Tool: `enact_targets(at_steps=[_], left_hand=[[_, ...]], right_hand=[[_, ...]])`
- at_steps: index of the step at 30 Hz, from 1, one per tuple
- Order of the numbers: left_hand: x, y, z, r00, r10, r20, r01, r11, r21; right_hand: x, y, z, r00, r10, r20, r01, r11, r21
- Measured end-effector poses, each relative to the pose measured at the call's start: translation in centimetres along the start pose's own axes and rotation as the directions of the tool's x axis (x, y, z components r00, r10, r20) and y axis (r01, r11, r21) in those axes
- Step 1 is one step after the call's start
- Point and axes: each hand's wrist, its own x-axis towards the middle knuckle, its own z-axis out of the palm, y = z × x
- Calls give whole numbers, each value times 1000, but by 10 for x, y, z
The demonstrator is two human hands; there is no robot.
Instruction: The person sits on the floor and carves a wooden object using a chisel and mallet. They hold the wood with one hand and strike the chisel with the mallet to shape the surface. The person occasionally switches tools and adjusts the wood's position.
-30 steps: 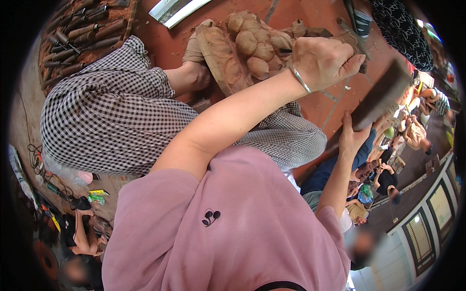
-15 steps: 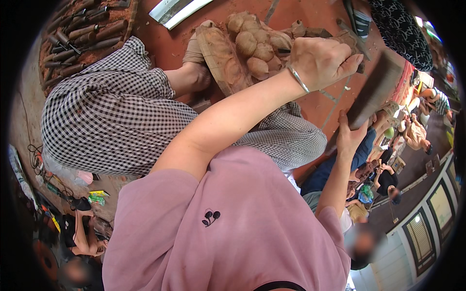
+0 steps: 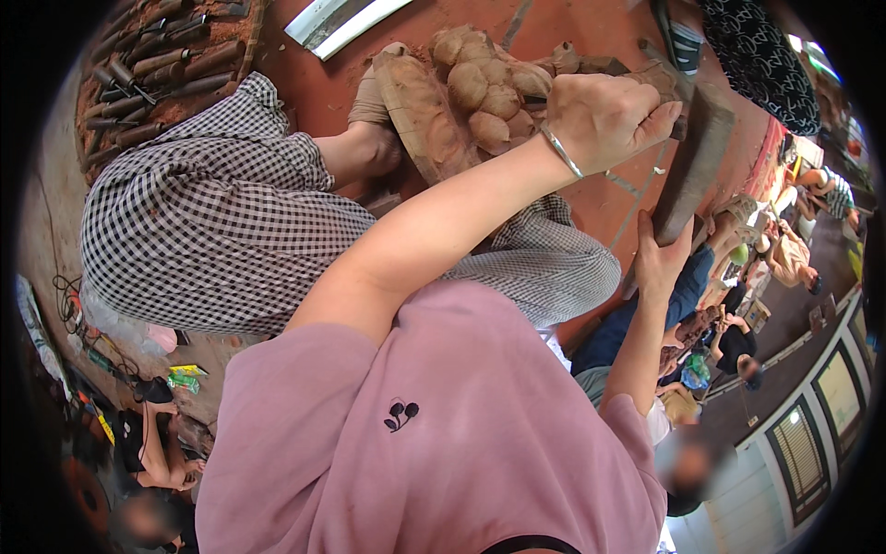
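My left hand [image 3: 604,120] is closed in a fist around a chisel [image 3: 680,126]; only its dark handle end shows past the thumb, and its blade is hidden. Beneath and beside this fist lies a carved wood piece [image 3: 484,88] with several rounded, fruit-like lumps and a flatter, wavy-cut slab [image 3: 420,115] along its left side. My right hand [image 3: 662,254] grips the lower end of a dark wooden mallet [image 3: 694,157]. The mallet's side stands right by the chisel's handle end; whether they touch, I cannot tell.
A tray [image 3: 251,46] of many chisels and wood dust sits at the far left. A pale metal-like strip [image 3: 337,23] lies on the red tile floor [image 3: 591,208]. My bare foot [image 3: 374,148] is beside the carving. Other people sit at right and lower left.
The mallet has swung left, from a blurred position farther right to beside the chisel's handle end. My left fist and the carving stay nearly in place.
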Motion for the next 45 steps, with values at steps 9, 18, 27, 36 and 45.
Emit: enact_targets(at_steps=[9, 18, 27, 36, 45], left_hand=[[-1, -2, -2, 1000, 9, -6, -9, 1000, -8], [-12, 31, -8, 998, 63, 27, -62, 998, -11], [1, 4, -4, 997, 70, 14, -71, 998, 1], [2, 3, -2, 996, 80, -50, -82, 996, -46], [5, -3, -5, 999, -26, -48, 23, 998, -56]], right_hand=[[-5, -5, 6, 998, 22, -62, -16, 996, 89], [-11, 12, 5, 999, 24, -40, -19, 992, 122], [-18, 10, 1, 982, 170, -77, -135, 934, 332], [-12, 1, 1, 985, 158, -75, -124, 933, 338], [-6, 2, 7, 996, 35, -84, -17, 979, 203]])
